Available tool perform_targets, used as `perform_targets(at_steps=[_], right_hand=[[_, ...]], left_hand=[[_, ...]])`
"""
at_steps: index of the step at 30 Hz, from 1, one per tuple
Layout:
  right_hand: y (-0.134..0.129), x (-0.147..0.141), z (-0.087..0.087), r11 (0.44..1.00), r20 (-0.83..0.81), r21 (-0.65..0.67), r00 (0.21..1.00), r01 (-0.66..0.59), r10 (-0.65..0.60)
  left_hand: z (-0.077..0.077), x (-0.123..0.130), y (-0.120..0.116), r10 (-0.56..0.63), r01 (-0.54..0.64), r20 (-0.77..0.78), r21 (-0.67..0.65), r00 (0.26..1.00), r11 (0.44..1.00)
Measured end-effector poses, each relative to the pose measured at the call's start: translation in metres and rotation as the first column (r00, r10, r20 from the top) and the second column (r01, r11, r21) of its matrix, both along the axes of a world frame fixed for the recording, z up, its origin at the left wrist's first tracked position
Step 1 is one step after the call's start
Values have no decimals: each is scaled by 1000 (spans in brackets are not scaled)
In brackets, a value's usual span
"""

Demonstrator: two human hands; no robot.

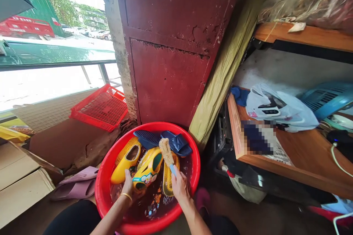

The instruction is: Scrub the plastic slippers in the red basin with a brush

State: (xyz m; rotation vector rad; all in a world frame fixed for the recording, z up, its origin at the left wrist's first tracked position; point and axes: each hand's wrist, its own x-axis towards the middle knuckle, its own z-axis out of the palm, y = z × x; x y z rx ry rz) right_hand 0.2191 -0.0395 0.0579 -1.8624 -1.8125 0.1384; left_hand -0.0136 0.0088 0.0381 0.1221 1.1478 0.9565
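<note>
A round red basin holds dark water and several pieces of footwear. My left hand grips a yellow shoe with a cartoon strap at its near end. In my right hand is the blue handle of a scrub brush, its bristle end just right of that shoe. Another yellow shoe lies at the basin's left. A yellow slipper sits partly under the brush. Two dark blue slippers rest at the far rim.
Pink slippers and cardboard lie left of the basin. A red plastic crate stands behind them. A maroon door and a leaning yellow-green roll are beyond. A wooden shelf with bags stands at the right.
</note>
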Motion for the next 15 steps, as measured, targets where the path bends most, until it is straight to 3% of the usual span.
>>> perform_targets(at_steps=[5, 8, 11, 13, 15], right_hand=[[-3, -4, -4, 984, -224, 174, 971, -46, 85], [-15, -17, -3, 958, -172, 207, 957, -197, 234], [-20, -28, -2, 919, -29, 127, 925, -372, 379], [-16, -27, -1, 944, 27, 74, 947, -322, 321], [-8, -20, 0, 980, 30, 64, 982, -190, 188]], left_hand=[[31, 1, -8, -93, 93, 257, 13, 962, 996], [33, 3, -7, -27, 20, 244, 30, 969, 999], [28, 0, -4, 84, -88, 238, 6, 968, 996], [26, -3, -2, 118, -119, 284, -14, 952, 993], [27, -7, -1, 109, -107, 328, -25, 938, 994]])
